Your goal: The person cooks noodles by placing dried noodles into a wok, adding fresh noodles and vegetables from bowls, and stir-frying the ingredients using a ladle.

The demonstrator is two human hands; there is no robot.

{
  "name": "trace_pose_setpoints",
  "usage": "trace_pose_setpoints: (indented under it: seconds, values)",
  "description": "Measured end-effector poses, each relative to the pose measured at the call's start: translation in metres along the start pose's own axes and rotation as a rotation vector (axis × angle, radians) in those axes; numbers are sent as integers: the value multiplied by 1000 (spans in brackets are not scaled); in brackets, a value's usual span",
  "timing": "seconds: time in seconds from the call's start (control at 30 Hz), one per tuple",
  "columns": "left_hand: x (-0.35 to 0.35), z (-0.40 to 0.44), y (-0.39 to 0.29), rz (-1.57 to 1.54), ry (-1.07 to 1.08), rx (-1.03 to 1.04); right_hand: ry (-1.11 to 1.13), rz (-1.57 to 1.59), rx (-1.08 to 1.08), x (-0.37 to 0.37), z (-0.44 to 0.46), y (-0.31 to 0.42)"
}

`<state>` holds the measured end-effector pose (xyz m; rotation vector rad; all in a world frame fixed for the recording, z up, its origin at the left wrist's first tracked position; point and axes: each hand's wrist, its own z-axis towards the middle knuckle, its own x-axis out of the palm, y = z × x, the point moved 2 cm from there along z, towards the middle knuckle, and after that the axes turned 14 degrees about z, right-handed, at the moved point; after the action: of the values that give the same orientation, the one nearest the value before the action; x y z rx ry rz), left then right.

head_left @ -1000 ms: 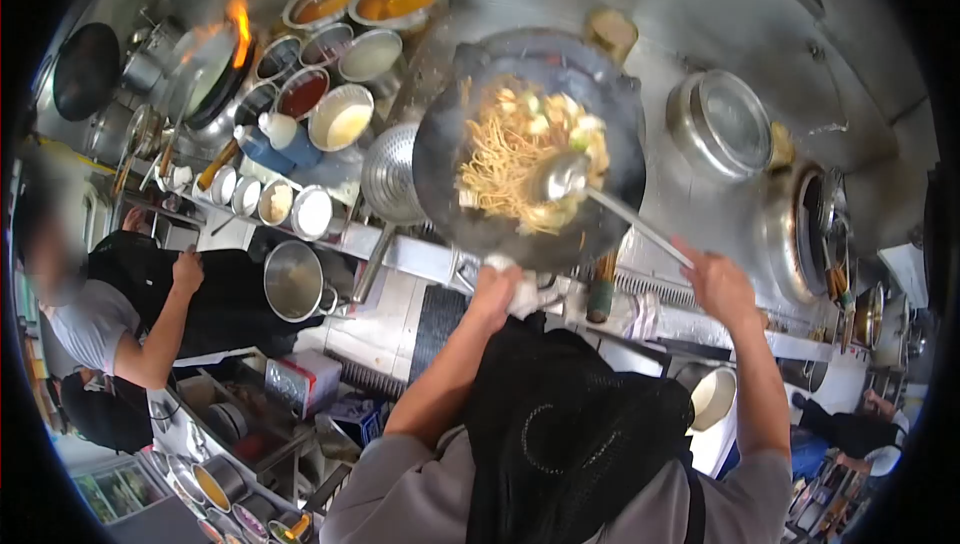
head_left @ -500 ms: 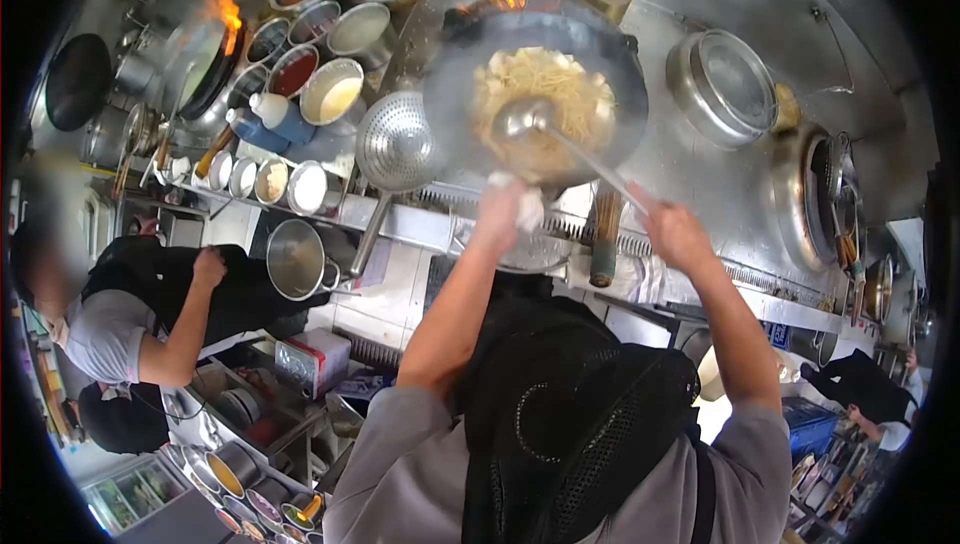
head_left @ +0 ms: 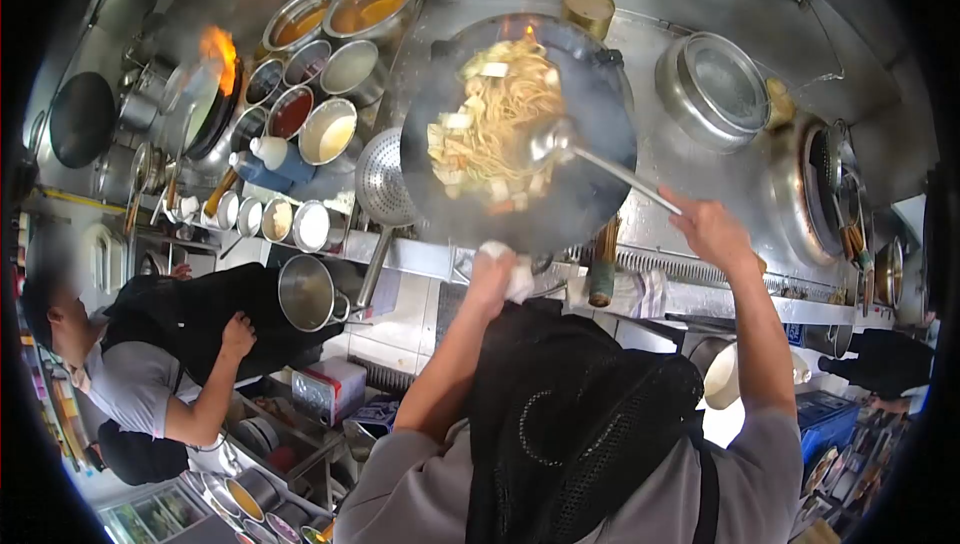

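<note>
A dark wok (head_left: 590, 206) sits over the burner, with steam rising off it. Noodles (head_left: 515, 104) with pale vegetable pieces lie in its far left part. My right hand (head_left: 716, 234) is closed round the handle of a metal ladle (head_left: 552, 139), whose bowl rests against the right side of the noodles. At the wok's near edge my left hand (head_left: 488, 282) grips a folded white cloth (head_left: 520, 282); whatever part of the wok lies under the cloth is hidden.
A perforated strainer (head_left: 382, 179) lies left of the wok. Beyond it stand metal pots of sauce (head_left: 329, 132) and small bowls (head_left: 311, 226). A bamboo brush (head_left: 602, 284) stands at the near edge; lidded pots (head_left: 715, 89) are at right. Flames (head_left: 220, 56) rise far left, near a co-worker (head_left: 150, 384).
The noodles have shifted toward the wok's far left side and spread out. The ladle has moved right, off the middle of the noodles. My left hand and the cloth are slightly lower in view.
</note>
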<state>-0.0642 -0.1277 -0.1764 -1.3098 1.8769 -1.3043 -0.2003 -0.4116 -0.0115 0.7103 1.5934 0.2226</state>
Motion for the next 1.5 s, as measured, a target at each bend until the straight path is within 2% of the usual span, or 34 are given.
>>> trace_pose_setpoints:
  seconds: [0.03,0.07,0.1,0.17,0.2,0.23,0.27,0.3,0.37,0.43,0.47,0.53,0.6,0.63,0.67,0.77,0.8,0.83,0.9,0.97,1.03,1.1,1.13,1.27,1.33,1.37,1.43,1.47,1.5]
  values:
    - [-3,-10,4,26,24,-10,1,-42,28,1,-1,7]
    - [-5,15,12,49,43,-102,32,-64,102,16,14,20]
    - [-1,24,0,50,35,-106,39,-60,98,39,18,16]
    - [15,33,-26,-116,-2,-241,23,-41,-9,76,31,9]
    - [5,44,13,-122,-27,-168,139,-31,102,58,19,21]
    - [-6,33,25,6,-1,-152,128,-42,89,41,4,13]
    - [-5,4,14,-42,-8,-110,102,-62,35,22,-14,-9]
    - [-6,-7,12,-46,39,31,72,-81,-16,11,-18,-22]
    - [-2,-9,4,32,-12,-104,30,-94,19,13,5,-18]
    - [0,46,22,-64,121,-135,-11,-96,66,43,10,-13]
    - [13,45,-2,-42,-16,-169,24,-85,38,66,17,-11]
    - [6,31,18,-19,-2,-123,32,-53,-71,59,5,-2]
    - [-5,-1,37,-6,5,-60,48,-105,-52,10,-32,-8]
    - [-2,-17,24,23,18,126,78,-145,-21,-4,-37,-12]
    - [0,-9,25,60,8,99,75,-149,-24,-10,-26,-9]
    - [3,7,14,32,15,-110,19,-86,64,6,-14,-2]
    - [5,25,17,-93,23,-11,6,-36,20,26,-6,-7]
    - [6,26,13,-95,21,0,-12,10,-25,37,3,-10]
    - [9,25,8,-97,18,-89,3,58,-26,42,-2,-18]
    - [12,19,13,-44,14,-84,-51,285,-97,47,-10,-20]
    - [16,23,17,15,10,-80,-67,301,-84,52,-14,-16]
    - [20,20,16,-91,-6,-73,-225,446,-181,62,-19,-7]
    - [19,20,13,-64,34,-63,-134,443,-1,59,-26,-9]
    - [15,22,11,-111,61,-85,-62,464,14,10,-58,6]
    - [19,25,-5,-149,63,-142,246,541,323,-23,-71,24]
    - [24,27,-15,-202,-30,-157,252,547,335,-21,-70,22]
    - [23,37,-24,-182,76,-137,334,463,264,-17,-68,18]
    - [21,40,-18,-177,88,-106,253,360,117,-4,-61,14]
    - [20,42,0,-179,92,-111,254,358,123,21,-54,4]
